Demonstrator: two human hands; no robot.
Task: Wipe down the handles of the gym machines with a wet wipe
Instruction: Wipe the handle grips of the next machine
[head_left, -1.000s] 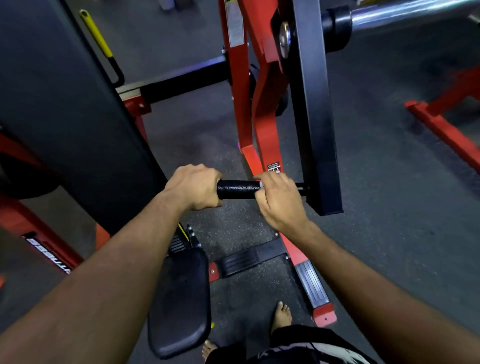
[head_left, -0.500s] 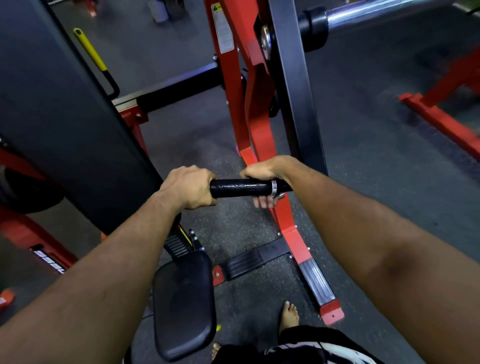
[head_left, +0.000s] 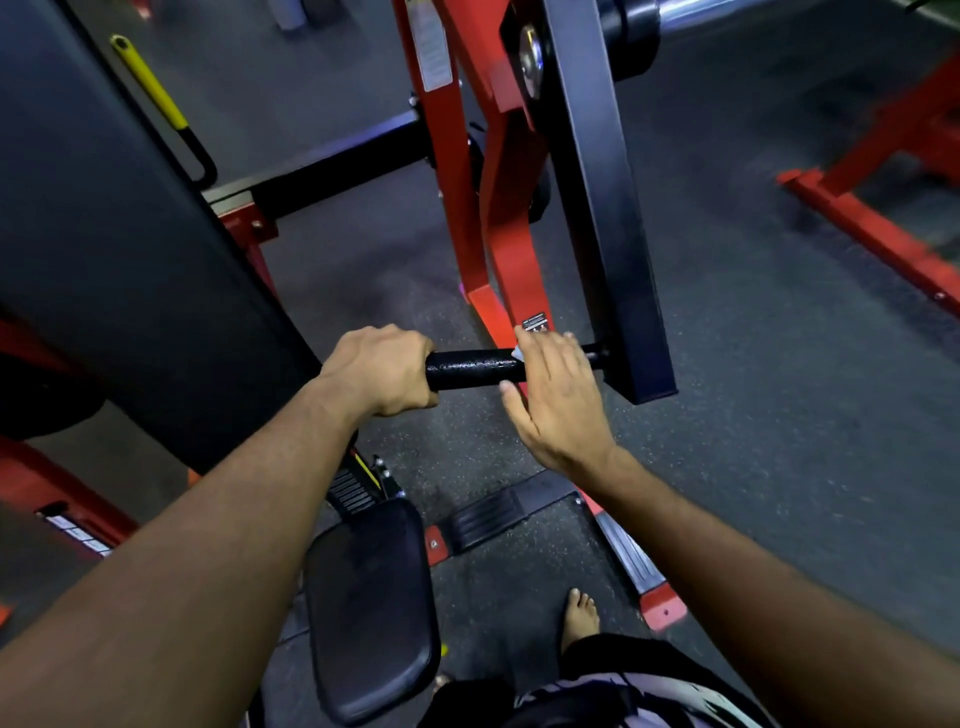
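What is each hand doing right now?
Left hand: gripping the black handle.
Right hand: over the handle's other end, white wipe underneath.

The scene is dim, with cool and even light from above and no hard shadows. A bright glare lies on the chrome bar (head_left: 779, 13) at the top right. The wide lens bends straight lines near the edges. The red frame (head_left: 878, 244) on the right is smeared by motion blur. The forearms near the bottom look soft and a little grainy.

Bare forearms, no sleeves; barefoot (head_left: 579, 618); dark shorts (head_left: 597, 686) w/ pale pattern.
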